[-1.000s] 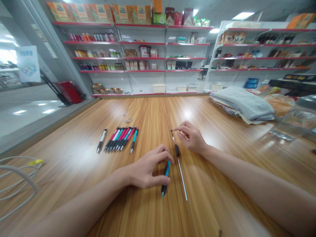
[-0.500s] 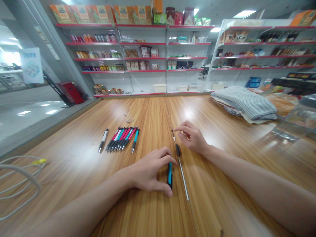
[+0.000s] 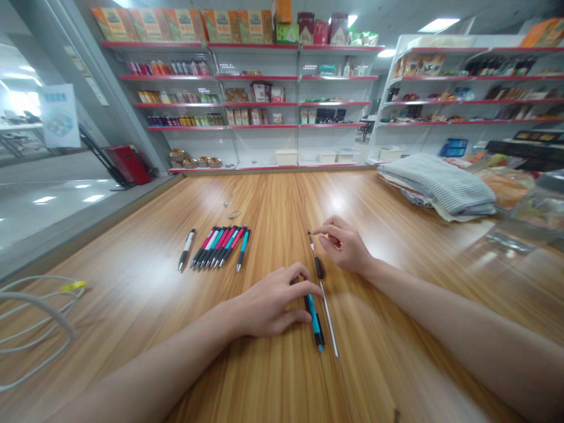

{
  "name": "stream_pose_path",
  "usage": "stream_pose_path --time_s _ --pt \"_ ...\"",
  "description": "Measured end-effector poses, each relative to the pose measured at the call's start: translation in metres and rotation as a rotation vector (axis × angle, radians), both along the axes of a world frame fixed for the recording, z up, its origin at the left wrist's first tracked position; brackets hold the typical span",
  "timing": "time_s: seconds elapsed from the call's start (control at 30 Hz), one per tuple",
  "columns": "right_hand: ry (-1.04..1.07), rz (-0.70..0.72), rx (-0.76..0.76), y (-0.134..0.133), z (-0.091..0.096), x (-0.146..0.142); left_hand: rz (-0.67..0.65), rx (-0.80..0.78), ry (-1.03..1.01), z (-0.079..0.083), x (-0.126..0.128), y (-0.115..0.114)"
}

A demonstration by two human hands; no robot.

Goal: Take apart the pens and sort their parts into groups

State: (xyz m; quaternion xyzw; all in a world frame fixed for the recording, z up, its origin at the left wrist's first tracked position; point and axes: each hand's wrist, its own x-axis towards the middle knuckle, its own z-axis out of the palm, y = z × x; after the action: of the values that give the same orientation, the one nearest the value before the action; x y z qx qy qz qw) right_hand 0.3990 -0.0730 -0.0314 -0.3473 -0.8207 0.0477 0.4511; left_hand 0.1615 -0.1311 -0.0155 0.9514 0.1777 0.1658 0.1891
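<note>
Low over the wooden table [image 3: 268,200], my left hand [image 3: 277,302] has thumb and index finger on either side of a blue pen barrel [image 3: 315,323]. The barrel's upper end is hidden under the fingers; its black clip shows on the right. Just right of it lies a thin white refill [image 3: 329,323], partly under my index fingertip. Above the refill, in line, are a black rubber grip [image 3: 319,267] and small pen parts [image 3: 311,242]. My right hand [image 3: 343,244] rests beside these parts, thumb and index apart, holding nothing visible.
Several assembled pens [image 3: 218,247] lie in a row at left, with a blue pen [image 3: 242,251] and a white pen [image 3: 186,249] apart from them. Behind are a small ring [image 3: 234,214], folded cloths [image 3: 440,185] and a clear container [image 3: 529,211]. A cable [image 3: 57,311] coils at lower left.
The blue barrel has shifted right and turned, its lower end now pointing toward the refill's end. My left thumb has drawn upward. My right hand is nearly still.
</note>
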Motion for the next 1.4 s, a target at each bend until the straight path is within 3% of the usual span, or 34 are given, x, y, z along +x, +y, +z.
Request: stream_pose_path --time_s 0.67,1.4 --pt "0.009 0.010 -0.001 0.0027 -0.0027 -0.0017 0.062 0.095 -0.035 -0.0068 0.0078 -0.0042" --pt "-0.006 0.039 -0.022 0.0012 -0.0002 -0.0007 0.082 0.071 -0.020 -0.0083 0.0068 -0.0038"
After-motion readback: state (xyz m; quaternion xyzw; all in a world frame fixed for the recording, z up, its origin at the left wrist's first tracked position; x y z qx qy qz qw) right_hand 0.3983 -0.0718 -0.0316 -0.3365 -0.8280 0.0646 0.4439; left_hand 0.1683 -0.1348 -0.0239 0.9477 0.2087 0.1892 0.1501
